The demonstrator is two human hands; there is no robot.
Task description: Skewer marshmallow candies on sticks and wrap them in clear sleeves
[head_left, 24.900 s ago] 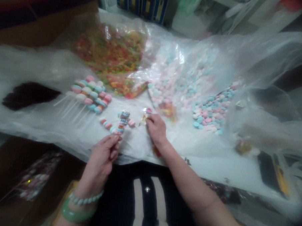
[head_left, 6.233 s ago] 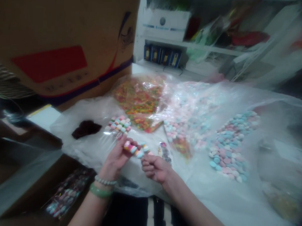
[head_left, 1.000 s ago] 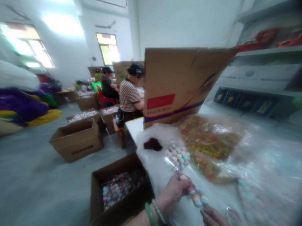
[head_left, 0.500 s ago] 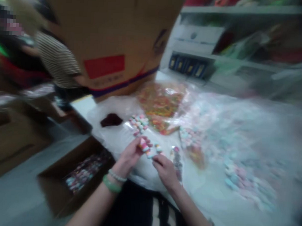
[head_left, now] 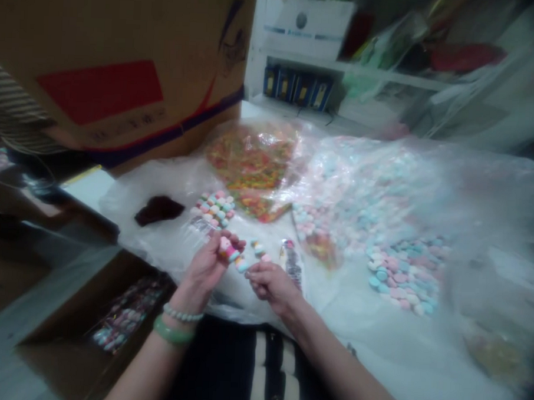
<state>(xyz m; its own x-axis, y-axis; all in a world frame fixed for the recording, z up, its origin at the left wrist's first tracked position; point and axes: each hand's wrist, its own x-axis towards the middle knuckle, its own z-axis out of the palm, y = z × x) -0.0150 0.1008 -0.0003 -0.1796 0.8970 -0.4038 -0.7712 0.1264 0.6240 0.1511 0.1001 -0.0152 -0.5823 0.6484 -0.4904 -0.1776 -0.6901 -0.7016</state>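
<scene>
My left hand [head_left: 205, 269] grips one end of a candy skewer [head_left: 241, 259] threaded with pink, white and blue marshmallow candies. My right hand [head_left: 272, 284] is curled at the skewer's other end, and I cannot tell whether its fingers pinch it. Right of that hand lies a clear-wrapped candy stick [head_left: 291, 263]. A bunch of finished candy skewers [head_left: 212, 210] rests just beyond my left hand, its sticks hidden by the wrapping. Gummy candies in a clear bag [head_left: 251, 161] and loose pastel candies [head_left: 405, 271] lie farther off on plastic sheeting [head_left: 158, 248].
A cardboard box [head_left: 40, 326] of wrapped skewers stands below the table edge at left. A dark cloth [head_left: 159, 210] lies on the sheeting. Behind rises a large cardboard sheet [head_left: 113, 69]. A shelf [head_left: 343, 65] holds blue folders. A striped sleeve [head_left: 10, 106] shows at far left.
The view swung left to the room, then returned to the table. My hands stay together on the same skewer, and the left hand keeps hold of it.
</scene>
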